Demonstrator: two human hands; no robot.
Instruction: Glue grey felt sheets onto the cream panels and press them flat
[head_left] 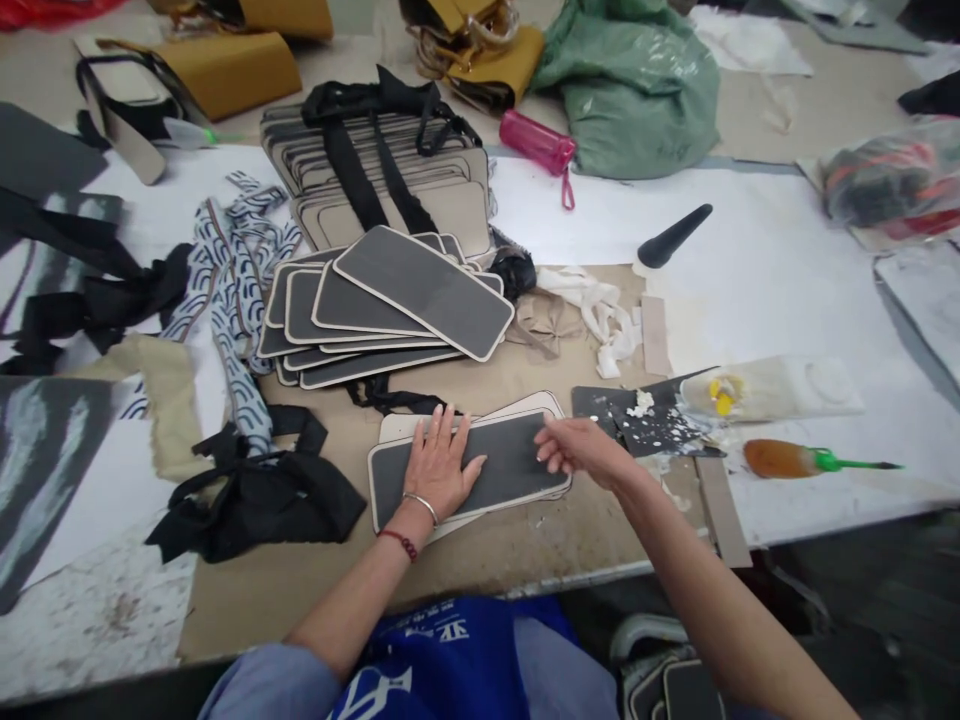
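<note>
A dark grey panel with rounded corners and a pale edge [499, 470] lies near the table's front, on top of beige panels [529, 402] that stick out beneath it. My left hand [439, 465] rests flat on its left half, fingers stretched out. Over its right end is my right hand [574, 447], fingers curled together; whatever they may hold is hidden. Behind, similar dark panels [424, 290] lie in an untidy, overlapping pile. Farther back stands a larger stack of beige-edged panels [465, 210] with black fabric strips [356, 175] across it.
To the right are a white-spattered dark sheet [637, 415], a whitish container [817, 387] and an amber bottle with a green nozzle [784, 458]. Black cloth [262, 500] and patterned strips [240, 310] lie left. A pink cylinder [536, 142] and green bag [637, 90] stand behind.
</note>
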